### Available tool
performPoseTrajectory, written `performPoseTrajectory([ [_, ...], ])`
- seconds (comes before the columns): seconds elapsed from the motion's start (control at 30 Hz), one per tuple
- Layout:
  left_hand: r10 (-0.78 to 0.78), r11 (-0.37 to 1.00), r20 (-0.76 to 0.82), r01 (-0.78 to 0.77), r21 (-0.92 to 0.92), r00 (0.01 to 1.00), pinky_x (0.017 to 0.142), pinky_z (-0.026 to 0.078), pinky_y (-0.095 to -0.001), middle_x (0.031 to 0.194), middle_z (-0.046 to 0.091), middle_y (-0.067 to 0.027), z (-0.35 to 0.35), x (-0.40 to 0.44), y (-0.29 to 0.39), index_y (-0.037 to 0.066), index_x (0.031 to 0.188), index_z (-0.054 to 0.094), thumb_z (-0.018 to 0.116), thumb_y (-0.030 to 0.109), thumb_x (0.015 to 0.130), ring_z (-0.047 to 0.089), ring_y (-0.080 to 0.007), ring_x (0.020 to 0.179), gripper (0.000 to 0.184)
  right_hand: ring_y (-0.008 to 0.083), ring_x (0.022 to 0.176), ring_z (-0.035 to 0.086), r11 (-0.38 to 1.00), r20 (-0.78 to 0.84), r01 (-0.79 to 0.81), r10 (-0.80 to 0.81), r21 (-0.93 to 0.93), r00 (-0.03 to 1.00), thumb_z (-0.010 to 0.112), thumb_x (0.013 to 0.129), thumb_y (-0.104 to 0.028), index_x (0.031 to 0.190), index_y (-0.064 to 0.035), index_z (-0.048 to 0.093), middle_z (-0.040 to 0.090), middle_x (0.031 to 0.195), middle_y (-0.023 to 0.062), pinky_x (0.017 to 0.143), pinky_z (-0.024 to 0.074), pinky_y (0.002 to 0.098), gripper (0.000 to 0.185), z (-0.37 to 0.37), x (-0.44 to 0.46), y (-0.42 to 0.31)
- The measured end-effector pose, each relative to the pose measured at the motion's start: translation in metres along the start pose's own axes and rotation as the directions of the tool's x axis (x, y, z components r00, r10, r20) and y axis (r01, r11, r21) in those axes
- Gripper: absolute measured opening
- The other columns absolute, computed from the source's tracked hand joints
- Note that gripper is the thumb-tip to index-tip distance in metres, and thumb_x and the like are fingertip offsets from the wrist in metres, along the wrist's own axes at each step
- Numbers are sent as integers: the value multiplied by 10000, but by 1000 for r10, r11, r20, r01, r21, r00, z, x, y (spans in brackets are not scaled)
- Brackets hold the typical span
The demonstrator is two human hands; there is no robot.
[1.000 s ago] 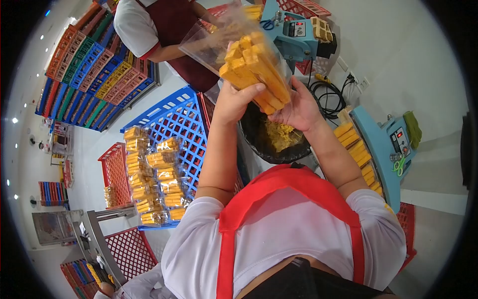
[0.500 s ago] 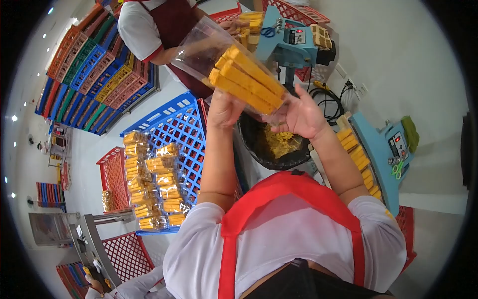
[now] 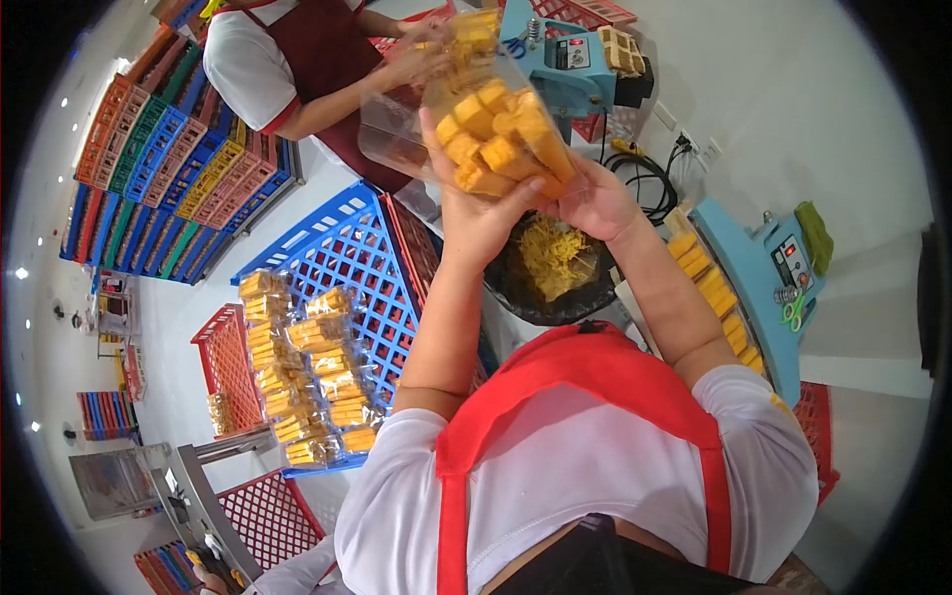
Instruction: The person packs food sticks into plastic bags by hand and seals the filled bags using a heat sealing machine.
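Between my hands is a clear plastic bag of thick yellow-orange sticks, tilted so the stick ends face me. My left hand grips the bag's left side, thumb across the front. On the right side, my right hand closes round the bag's lower corner. The bag's unfilled end stretches up and left. Below both hands sits a black-lined bin with yellow shreds and clear plastic in it.
A blue crate at left bears rows of filled bags. At right stands a blue sealing machine beside more yellow sticks; another sealer is ahead. A co-worker in a maroon apron handles bags there. Crates are stacked far left.
The bag has turned from lying lengthwise to showing its stick ends. My left hand has moved up and right, its thumb now over the bag's front. My right hand has closed in on the bag.
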State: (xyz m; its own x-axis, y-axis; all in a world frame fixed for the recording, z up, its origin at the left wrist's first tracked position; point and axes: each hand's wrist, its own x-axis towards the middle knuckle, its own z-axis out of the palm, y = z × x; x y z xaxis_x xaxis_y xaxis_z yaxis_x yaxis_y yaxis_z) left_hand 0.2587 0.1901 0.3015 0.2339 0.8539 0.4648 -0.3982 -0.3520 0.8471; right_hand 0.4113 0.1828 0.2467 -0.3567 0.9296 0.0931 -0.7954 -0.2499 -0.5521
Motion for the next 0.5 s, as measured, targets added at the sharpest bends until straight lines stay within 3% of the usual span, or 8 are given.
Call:
performPoseTrajectory([
  [0.07, 128, 921, 91, -152, 359, 988, 924, 325, -377, 1185, 369, -114, -2, -2, 1, 141, 1314, -99, 702, 62, 633, 418, -223, 1071, 1055, 197, 1021, 491, 1000, 12, -1, 1, 2, 1000, 346, 880, -329, 1201, -84, 384, 481, 1146, 91, 827, 413, 363, 405, -3, 2, 0],
  [0.13, 149, 903, 123, -186, 388, 981, 908, 345, -371, 1188, 370, -127, -3, -4, -7, 123, 1304, -121, 715, 65, 615, 424, -230, 1067, 1084, 195, 1030, 487, 1000, 113, -15, 13, 19, 994, 385, 868, -324, 1206, -92, 376, 476, 1153, 90, 833, 415, 389, 410, -12, 2, 1],
  [0.2, 164, 887, 159, -216, 408, 974, 891, 365, -366, 1191, 371, -141, -3, -11, -17, 105, 1295, -142, 728, 69, 598, 431, -237, 1064, 1115, 196, 1032, 487, 999, 80, 35, -35, -1, 996, 409, 859, -318, 1204, -94, 379, 477, 1153, 88, 827, 424, 397, 413, -13, 0, 5],
  [0.27, 147, 934, 183, -198, 296, 972, 891, 375, -374, 1185, 379, -143, -2, -14, -25, 138, 1284, -160, 715, 47, 610, 441, -250, 1059, 1109, 199, 1033, 491, 969, 175, 230, -211, -94, 962, 491, 821, -309, 1201, -89, 382, 476, 1154, 86, 796, 455, 398, 453, -7, 3, 5],
  [0.3, 143, 952, 195, -189, 242, 970, 891, 380, -378, 1182, 382, -144, -2, -14, -26, 155, 1279, -169, 709, 36, 615, 445, -256, 1057, 1107, 199, 1033, 491, 969, 174, 230, -212, -94, 962, 491, 821, -309, 1201, -89, 382, 476, 1154, 86, 796, 455, 398, 453, -6, 2, 4],
  [0.37, 128, 976, 177, -156, 150, 976, 891, 381, -374, 1181, 388, -136, -1, -14, -23, 147, 1291, -128, 712, 36, 613, 447, -252, 1058, 1085, 213, 1022, 499, 980, -5, 151, -153, -131, 988, 500, 808, -355, 1205, -82, 378, 469, 1161, 93, 773, 470, 386, 497, -6, 0, 4],
  [0.47, 106, 994, 145, -101, -39, 984, 890, 383, -367, 1181, 401, -121, -1, -7, -11, 131, 1314, -46, 717, 36, 608, 450, -244, 1060, 1044, 236, 1030, 492, 1000, 139, 2, 0, -15, 990, 488, 805, -396, 1209, -74, 373, 460, 1169, 100, 770, 466, 412, 529, -29, -2, 2],
  [0.5, 47, 994, 223, -23, -109, 974, 902, 365, -363, 1197, 388, -111, -6, 0, -5, 107, 1320, -14, 683, 7, 613, 436, -231, 1074, 997, 236, 1030, 492, 1000, 141, 0, 2, -17, 990, 488, 805, -396, 1209, -74, 373, 460, 1169, 100, 770, 466, 412, 529, -30, -4, 2],
])
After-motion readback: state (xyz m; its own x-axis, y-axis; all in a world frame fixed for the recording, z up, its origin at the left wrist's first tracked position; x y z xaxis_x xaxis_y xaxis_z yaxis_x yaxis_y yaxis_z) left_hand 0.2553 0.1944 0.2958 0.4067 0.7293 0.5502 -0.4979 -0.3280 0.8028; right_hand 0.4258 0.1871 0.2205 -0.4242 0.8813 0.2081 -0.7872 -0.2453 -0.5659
